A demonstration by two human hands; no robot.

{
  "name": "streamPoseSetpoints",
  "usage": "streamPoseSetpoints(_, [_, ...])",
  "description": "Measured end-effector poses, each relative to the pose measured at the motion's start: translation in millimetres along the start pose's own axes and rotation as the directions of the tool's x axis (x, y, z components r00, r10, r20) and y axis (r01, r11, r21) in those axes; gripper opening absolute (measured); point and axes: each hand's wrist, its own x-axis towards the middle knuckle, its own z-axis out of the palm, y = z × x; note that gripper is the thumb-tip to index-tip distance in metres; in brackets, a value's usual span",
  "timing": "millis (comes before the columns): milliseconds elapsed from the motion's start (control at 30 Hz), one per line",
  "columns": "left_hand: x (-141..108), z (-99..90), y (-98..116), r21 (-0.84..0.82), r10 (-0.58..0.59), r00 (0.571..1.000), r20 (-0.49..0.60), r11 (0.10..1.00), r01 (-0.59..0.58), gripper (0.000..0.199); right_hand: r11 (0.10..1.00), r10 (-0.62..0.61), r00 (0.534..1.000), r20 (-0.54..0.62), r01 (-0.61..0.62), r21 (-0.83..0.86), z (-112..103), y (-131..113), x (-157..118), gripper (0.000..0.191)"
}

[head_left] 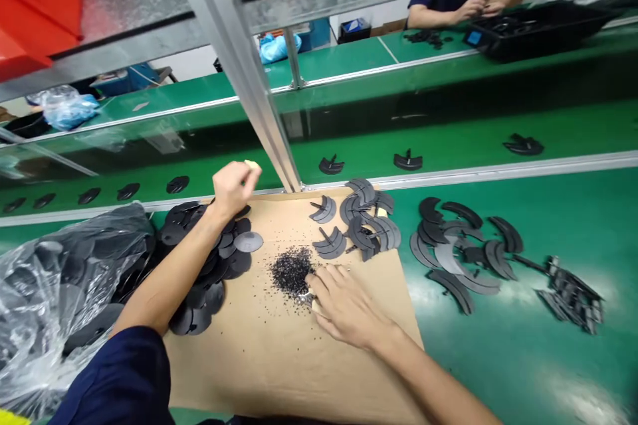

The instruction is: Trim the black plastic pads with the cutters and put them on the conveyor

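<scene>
My left hand (233, 189) is raised above the cardboard's far edge, close to the green conveyor belt. Its fingers are curled, with a pale yellow cover on one fingertip; anything inside the grip is hidden. My right hand (346, 305) rests at the near right side of a heap of tiny black parts (293, 271). Its fingers are bent together at the heap, and what they pinch is too small to make out. Flat black oval discs (248, 242) are piled beneath and beside my left forearm. Curved black pieces with short stems (331, 244) lie beyond my right hand.
Cardboard (279, 365) covers the bench. A clear plastic bag of discs (44, 292) stands left; more curved pieces (448, 255) and narrow black parts (573, 295) lie right. Black assemblies sit along the belt (363, 146). A metal post (239, 46) rises ahead; a co-worker's hands (478, 8) show beyond.
</scene>
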Motion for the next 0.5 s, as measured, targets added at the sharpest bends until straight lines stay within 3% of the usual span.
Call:
streamPoseSetpoints(67, [-9,6.3,40,-0.076,0.334,0.943,-0.001,0.940,-0.333,0.033,1.000,-0.019,1.000,0.019,0.019,-0.013,0,0,1,0.024])
streamPoseSetpoints(133, [-4,22.0,81,-0.142,0.437,0.882,0.174,0.898,-0.417,0.029,0.999,-0.049,0.999,0.016,0.050,-0.002,0,0,1,0.019])
streamPoseSetpoints(167, [4,33.0,101,-0.157,0.400,0.867,0.298,0.916,-0.369,0.029,0.998,-0.063,0.998,0.001,0.063,0.005,1,0,1,0.019])
streamPoseSetpoints(233, [30,59.1,131,-0.122,0.173,0.844,0.507,0.984,-0.128,0.025,0.997,-0.075,0.996,-0.041,0.075,0.011,1,0,1,0.024])
streamPoseSetpoints(367, [79,106.2,159,-0.020,-0.082,0.843,0.532,0.994,0.110,0.029,0.998,-0.069,0.996,-0.056,0.069,0.002,-1,-3,-2,0.028])
streamPoseSetpoints(500, [92,122.4,166,0.011,-0.212,0.816,0.537,0.970,0.244,0.034,0.999,-0.038,0.997,-0.065,0.037,-0.017,1,-4,-3,0.027])
